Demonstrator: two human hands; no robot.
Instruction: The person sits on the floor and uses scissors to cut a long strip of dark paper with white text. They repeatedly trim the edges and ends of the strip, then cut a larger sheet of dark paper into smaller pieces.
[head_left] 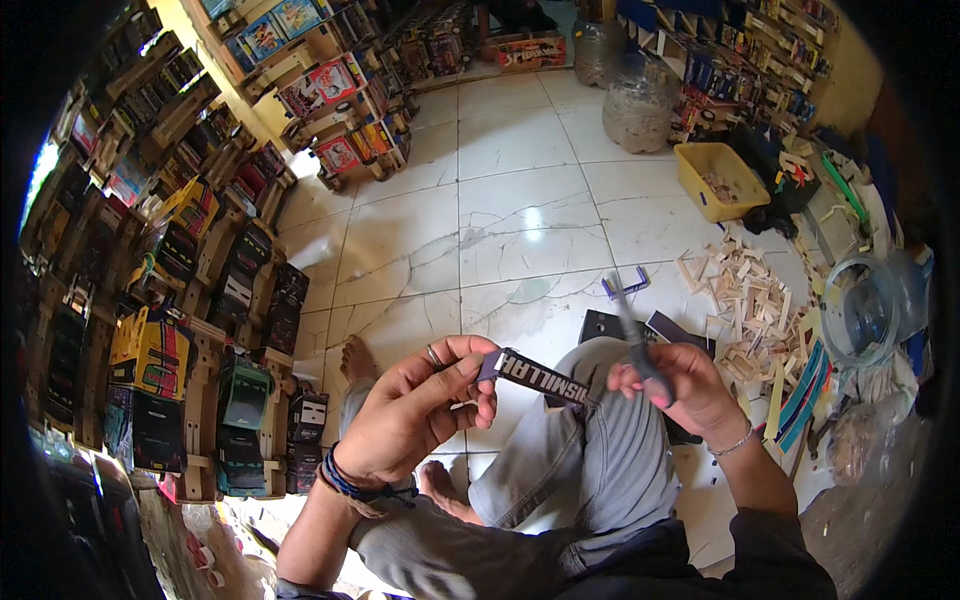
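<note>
Holding centre frame, my left hand (415, 410) pinches a dark printed strip (535, 378) between its fingers; right hand (678, 385) grips scissors (634, 335), fingers closed round the handle. Strip looks uncut; wood offcuts (745, 300) lie right, on the floor (520, 210).

bare tiled floor (520, 200) ahead, wood scraps (745, 300) right (shelved toy trucks (190, 300) left)

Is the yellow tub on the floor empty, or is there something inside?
Not empty. The yellow tub stands upright and open, and a small heap of pale bits lies on its bottom; what they are cannot be told.
</note>
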